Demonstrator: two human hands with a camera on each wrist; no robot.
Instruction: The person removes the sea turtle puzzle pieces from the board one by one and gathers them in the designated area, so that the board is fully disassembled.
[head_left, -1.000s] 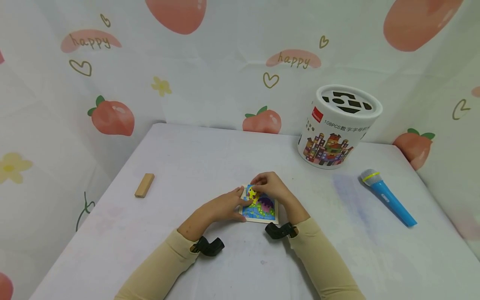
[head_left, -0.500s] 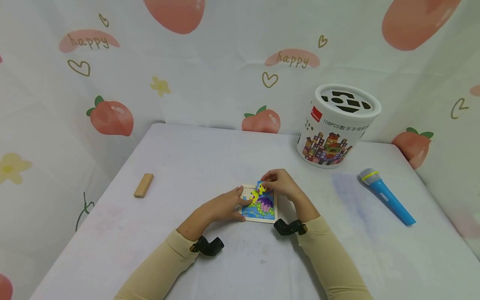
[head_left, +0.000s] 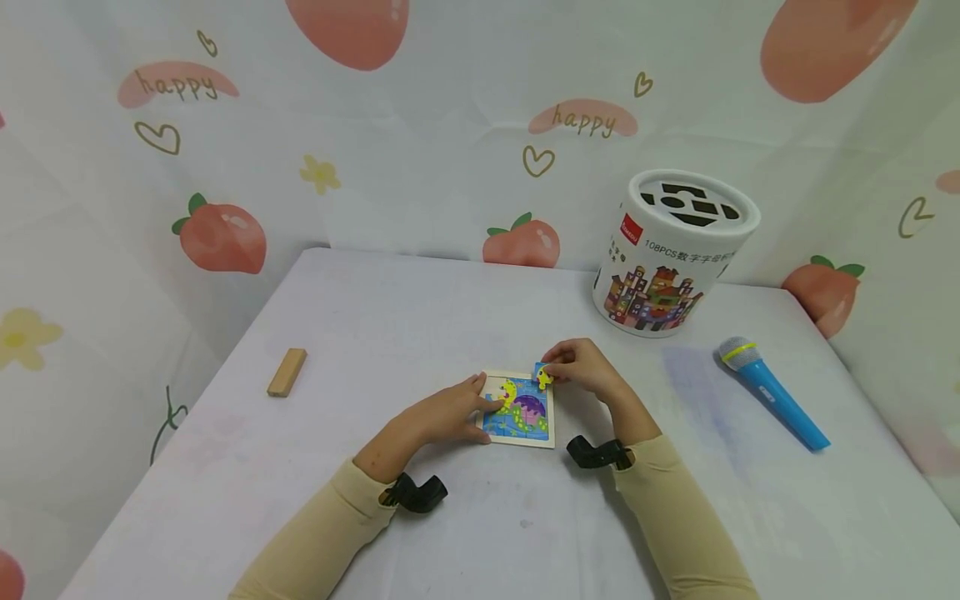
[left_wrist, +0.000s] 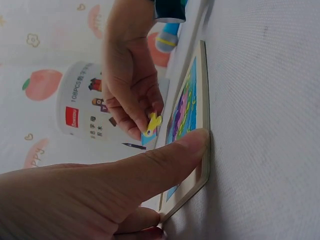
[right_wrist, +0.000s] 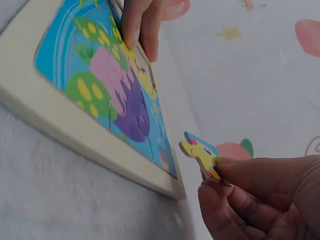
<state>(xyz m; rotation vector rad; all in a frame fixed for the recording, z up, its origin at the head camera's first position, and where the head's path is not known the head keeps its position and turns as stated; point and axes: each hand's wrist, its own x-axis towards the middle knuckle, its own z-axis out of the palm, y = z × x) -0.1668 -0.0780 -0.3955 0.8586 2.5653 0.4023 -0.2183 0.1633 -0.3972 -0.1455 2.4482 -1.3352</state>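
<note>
A small jigsaw puzzle (head_left: 517,427) in a pale wooden frame lies on the table, its picture blue, yellow, purple and green. My left hand (head_left: 448,410) grips the frame's left side, thumb on the near edge, one finger over the picture. In the left wrist view the thumb (left_wrist: 192,142) presses the frame's rim. Beyond the frame's far right corner, my right hand (head_left: 585,369) pinches a puzzle piece (right_wrist: 200,156), blue and yellow with a printed eye, between thumb and fingers. The piece is raised off the board. A bare wooden gap shows at the frame's upper left.
A white tub of blocks (head_left: 667,258) with a slotted lid stands at the back right. Nearer on the right lies a blue toy microphone (head_left: 776,396). To the left lies a wooden block (head_left: 287,372). A printed cloth (head_left: 420,167) hangs behind the table.
My right hand has lifted the puzzle piece out of the board's upper left and carried it right, past the far right corner. The left hand has stayed on the frame.
</note>
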